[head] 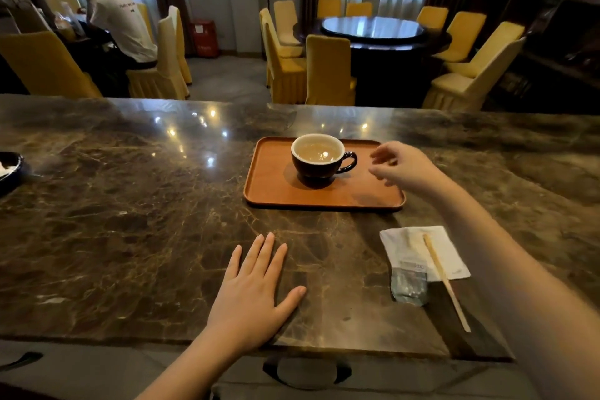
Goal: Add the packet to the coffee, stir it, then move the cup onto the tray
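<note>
A dark cup [319,159] with a white inside holds light brown coffee and stands upright on the orange-brown tray [276,185], its handle pointing right. My right hand [401,167] hovers just right of the handle, fingers loosely apart, touching nothing. My left hand [256,286] lies flat on the marble counter in front of the tray, holding nothing. A crumpled clear packet [409,284] lies at the near right, partly on a white napkin [406,247]. A wooden stir stick [446,281] rests across the napkin.
The marble counter [130,221] stretches wide to the left, with a dark dish [9,167] at its far left edge. Beyond the counter stand yellow-covered chairs [328,71], a round dark table [373,27], and a seated person [120,19] at the back left.
</note>
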A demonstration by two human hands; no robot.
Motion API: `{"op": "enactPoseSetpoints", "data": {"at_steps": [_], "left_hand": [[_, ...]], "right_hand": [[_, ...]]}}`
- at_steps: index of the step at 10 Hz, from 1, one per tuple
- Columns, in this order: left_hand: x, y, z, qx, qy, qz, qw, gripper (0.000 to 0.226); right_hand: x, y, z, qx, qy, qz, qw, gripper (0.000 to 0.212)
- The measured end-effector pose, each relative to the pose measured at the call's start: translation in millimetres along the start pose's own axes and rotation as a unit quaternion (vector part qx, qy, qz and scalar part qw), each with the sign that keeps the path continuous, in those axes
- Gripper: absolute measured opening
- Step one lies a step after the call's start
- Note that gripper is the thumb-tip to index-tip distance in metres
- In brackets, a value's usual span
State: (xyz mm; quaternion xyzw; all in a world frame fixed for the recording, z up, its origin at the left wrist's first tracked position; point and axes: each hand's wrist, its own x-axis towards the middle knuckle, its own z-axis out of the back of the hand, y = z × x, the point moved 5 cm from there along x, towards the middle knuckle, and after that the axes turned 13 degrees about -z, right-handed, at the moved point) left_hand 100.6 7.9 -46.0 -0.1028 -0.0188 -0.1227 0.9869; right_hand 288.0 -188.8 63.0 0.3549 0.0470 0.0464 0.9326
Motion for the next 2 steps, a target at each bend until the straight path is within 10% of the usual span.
{"op": "enactPoseSetpoints", "data": {"at_steps": [2], "left_hand": [[6.5,-1.8,3.9,-0.008,0.038,0.005,0.999,0.091]], "right_hand": [[-134.6,42.1,76.8,-0.039,-0.063,0.07,0.995,0.014]]}}
